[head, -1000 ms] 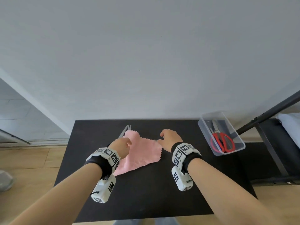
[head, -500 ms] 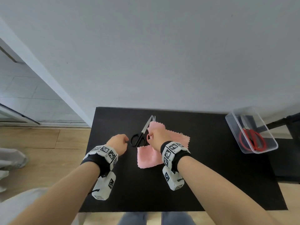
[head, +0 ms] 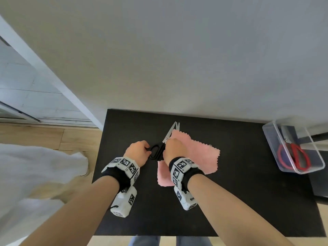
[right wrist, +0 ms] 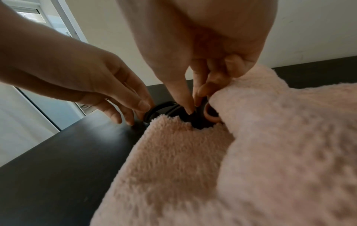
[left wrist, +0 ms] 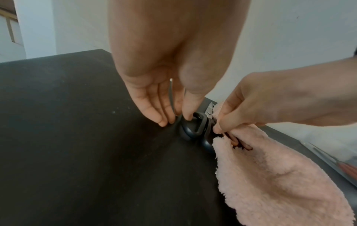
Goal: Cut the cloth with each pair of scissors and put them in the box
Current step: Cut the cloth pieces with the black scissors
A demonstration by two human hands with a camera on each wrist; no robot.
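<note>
Both grips closed on black scissors [head: 167,136] — left hand [head: 137,153], right hand [head: 173,150] — blades pointing away, rightward.

The cloth [head: 198,153] lies on the table [head: 230,201], near its centre. The scissors [head: 170,133] lie along the cloth's left edge, with the blades past its far corner and the handles at its left. The left hand [head: 137,151] is left of the cloth, pinching the outer handle. The right hand [head: 173,150] is over the cloth's left edge, pinching the inner handle. The box [head: 271,139] stands well right of the cloth, and a second pair of scissors [head: 294,151] lies in it.
</note>
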